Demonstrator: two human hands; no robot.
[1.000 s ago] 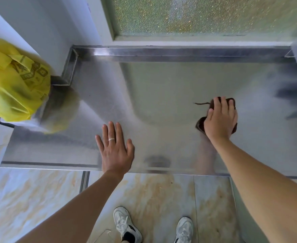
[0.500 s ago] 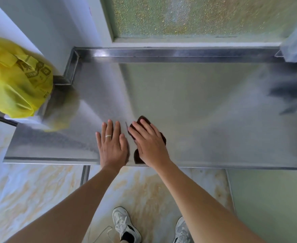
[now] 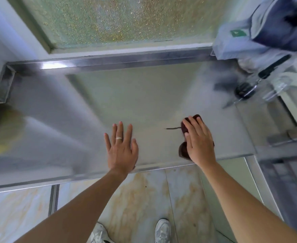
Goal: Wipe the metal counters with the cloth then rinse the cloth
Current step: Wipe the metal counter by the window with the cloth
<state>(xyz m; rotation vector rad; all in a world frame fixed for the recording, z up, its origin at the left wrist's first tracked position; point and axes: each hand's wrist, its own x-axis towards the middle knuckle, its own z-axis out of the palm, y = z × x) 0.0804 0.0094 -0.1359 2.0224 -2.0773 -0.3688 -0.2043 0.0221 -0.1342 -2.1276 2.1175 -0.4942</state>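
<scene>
A brushed metal counter [image 3: 126,102] runs below a frosted window. My right hand [image 3: 199,142] presses flat on a dark maroon cloth [image 3: 183,149] near the counter's front edge, right of centre. A thin thread trails left from the cloth. My left hand [image 3: 121,149] lies flat on the bare metal with fingers spread, a ring on one finger, holding nothing. A gap of bare counter separates the two hands.
A grey-blue bag [image 3: 267,28] stands at the back right corner. A black-handled utensil [image 3: 260,79] and a clear container [image 3: 277,85] lie below it. A raised metal lip [image 3: 109,60] lines the back. Marble floor tiles [image 3: 144,199] and my shoes [image 3: 162,230] show below.
My right hand has slid the cloth rightward from beside my left hand. The view has swung right: the yellow bag has left the frame and the grey-blue bag shows more.
</scene>
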